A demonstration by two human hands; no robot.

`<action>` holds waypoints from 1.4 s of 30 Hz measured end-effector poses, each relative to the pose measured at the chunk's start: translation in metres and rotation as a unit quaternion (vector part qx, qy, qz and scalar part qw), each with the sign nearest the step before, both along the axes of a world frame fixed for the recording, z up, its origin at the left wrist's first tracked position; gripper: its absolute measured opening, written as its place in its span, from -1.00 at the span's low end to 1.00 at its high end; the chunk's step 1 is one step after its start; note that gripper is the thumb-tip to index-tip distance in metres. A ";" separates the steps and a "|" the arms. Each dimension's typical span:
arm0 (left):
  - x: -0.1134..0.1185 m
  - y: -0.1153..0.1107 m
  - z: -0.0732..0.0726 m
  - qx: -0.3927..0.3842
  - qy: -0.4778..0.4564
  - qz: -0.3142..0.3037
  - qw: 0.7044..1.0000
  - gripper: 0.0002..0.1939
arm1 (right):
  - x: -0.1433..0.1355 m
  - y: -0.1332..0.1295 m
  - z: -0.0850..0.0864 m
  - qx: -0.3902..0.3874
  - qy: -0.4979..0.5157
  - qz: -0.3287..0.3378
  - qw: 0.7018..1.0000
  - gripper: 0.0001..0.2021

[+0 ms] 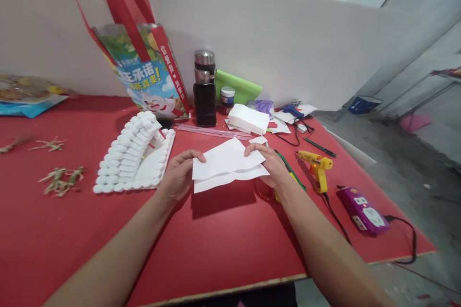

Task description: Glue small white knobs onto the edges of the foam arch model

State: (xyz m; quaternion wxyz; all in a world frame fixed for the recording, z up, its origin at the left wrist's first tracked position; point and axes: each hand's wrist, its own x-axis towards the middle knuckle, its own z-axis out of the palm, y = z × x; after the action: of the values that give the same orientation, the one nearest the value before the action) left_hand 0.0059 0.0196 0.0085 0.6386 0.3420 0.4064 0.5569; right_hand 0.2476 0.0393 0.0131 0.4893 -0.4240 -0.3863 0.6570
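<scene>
Two overlapping pieces of white paper [226, 165] are held up above the red table, their lower edges cut or torn unevenly. My left hand [180, 172] pinches their left end, thumb on top. At the right end my right hand [268, 163] grips them the same way, its fingers behind the sheets. Left of my left hand lies a white model [135, 153] with rounded white pieces along its edges and a curved row of steps. Partly under my right wrist are scissors with red handles [264, 189] and a green and yellow tool [291, 172].
A yellow glue gun [317, 168] and a purple power socket [363, 211] sit on the right, with cords trailing. Behind are a shopping bag [151, 72], a black phone [204, 104], a steel flask [204, 60], pink sticks [212, 131] and a blue glue gun [293, 110]. Twine figures [63, 180] lie left.
</scene>
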 end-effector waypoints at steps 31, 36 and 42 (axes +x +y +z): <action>-0.003 0.002 -0.010 -0.067 -0.005 -0.031 0.997 -0.43 | -0.006 0.000 -0.016 -0.030 0.046 0.005 0.998 -0.63; 0.003 0.001 -0.012 -0.050 0.001 -0.006 0.999 -0.51 | -0.011 -0.003 -0.013 -0.033 0.049 0.002 0.998 -0.69; 0.003 0.001 -0.017 -0.042 0.027 0.000 0.999 -0.40 | -0.016 -0.003 -0.012 -0.030 0.047 -0.006 0.998 -0.70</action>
State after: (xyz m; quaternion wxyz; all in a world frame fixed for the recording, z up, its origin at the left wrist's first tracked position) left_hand 0.0089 0.0204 -0.0086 0.6410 0.3303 0.4465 0.5298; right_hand 0.2320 0.0360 0.0006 0.4978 -0.4096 -0.3401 0.6847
